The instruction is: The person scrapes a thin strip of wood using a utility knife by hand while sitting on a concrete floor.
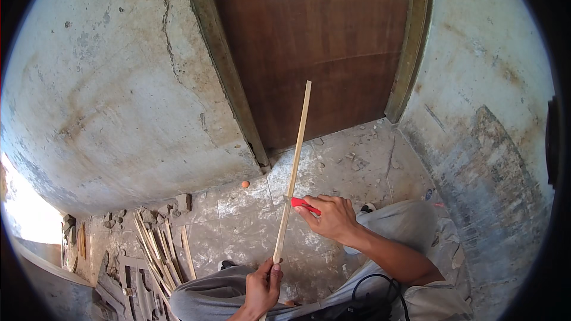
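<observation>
A long, pale wooden strip (300,134) slants upward in front of me, its far end standing out against the brown door. My left hand (262,286) is closed around its lower part, with the thumb lying along it. My right hand (333,219) grips a red-handled knife (306,205) about midway up the strip. The knife's tip meets the strip there; its blade is small and hard to make out. Fingers hide part of the handle.
Several similar strips (159,254) lean in a bundle at lower left, beside grey slotted blocks (135,288) and rubble. A small orange ball-like thing (245,184) lies near the cracked wall (148,101). Beyond the dusty tiled floor (238,226) stands a closed door (315,35).
</observation>
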Demonstrator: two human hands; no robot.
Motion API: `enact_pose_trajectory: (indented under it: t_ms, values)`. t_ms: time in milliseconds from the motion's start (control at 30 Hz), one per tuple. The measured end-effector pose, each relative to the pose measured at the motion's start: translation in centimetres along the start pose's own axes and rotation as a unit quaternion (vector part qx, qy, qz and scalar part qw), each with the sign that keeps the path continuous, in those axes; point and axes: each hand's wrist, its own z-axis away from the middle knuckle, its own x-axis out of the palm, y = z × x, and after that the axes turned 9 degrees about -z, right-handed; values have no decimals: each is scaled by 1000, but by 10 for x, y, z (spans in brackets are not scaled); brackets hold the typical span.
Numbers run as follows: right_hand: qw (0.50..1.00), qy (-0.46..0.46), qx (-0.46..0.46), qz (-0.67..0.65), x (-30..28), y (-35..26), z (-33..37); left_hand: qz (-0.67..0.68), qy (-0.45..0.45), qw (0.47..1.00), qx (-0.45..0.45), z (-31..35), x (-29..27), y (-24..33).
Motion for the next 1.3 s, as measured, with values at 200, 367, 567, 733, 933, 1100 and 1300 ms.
enact_pose_trajectory:
  t_ms: [200,367,567,733,933,1100,1300]
  values:
    - [1000,-1,7,1,-4,3,-4,-15,-4,1000,-5,2,-1,-1]
    - [1000,18,24,3,-8,4,-11,-51,34,996,57,8,12,-30]
    - [999,38,11,9,-13,15,-13,-47,79,991,100,11,7,-11]
    - [999,43,10,10,-13,13,-16,-38,92,987,123,11,8,-20]
    - [999,28,32,8,-14,18,-17,-28,82,990,109,14,9,-25]
    - [999,31,37,8,-16,22,-19,-42,89,987,124,14,8,-24]
    - [999,42,33,6,-16,20,-21,-76,92,982,144,16,-2,-8]
